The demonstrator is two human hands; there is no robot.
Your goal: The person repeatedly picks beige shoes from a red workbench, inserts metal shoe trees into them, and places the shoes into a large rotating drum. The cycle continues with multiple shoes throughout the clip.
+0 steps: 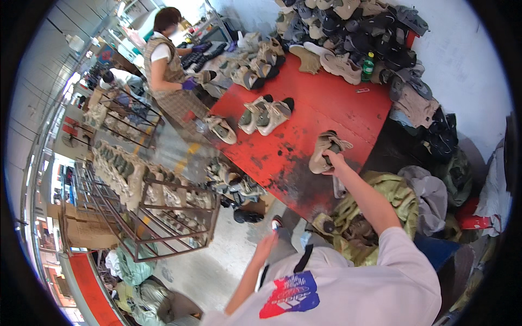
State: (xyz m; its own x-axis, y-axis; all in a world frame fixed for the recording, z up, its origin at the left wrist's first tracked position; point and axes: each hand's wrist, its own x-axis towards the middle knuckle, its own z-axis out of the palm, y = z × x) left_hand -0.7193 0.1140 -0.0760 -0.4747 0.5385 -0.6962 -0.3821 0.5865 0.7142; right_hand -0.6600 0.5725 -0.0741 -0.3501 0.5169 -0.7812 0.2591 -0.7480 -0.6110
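Observation:
My right arm reaches out over the red table [304, 108], and my right hand [333, 161] is closed on a beige shoe [321, 152] with a dark collar. The shoe is tilted, close to the table's near right part; I cannot tell whether it touches the top. Low beside my thigh hangs my left hand [265, 245], away from the table; its fingers are too small and blurred to read. A pair of beige and olive shoes [265, 116] stands mid-table. One more beige shoe [221, 129] lies at the left edge.
A large pile of shoes [348, 27] covers the table's far end, near a green bottle [368, 66]. Another person [168, 70] wearing purple gloves holds a shoe at left. A metal rack [157, 217] carries shoes. An olive sack [380, 201] stands at right.

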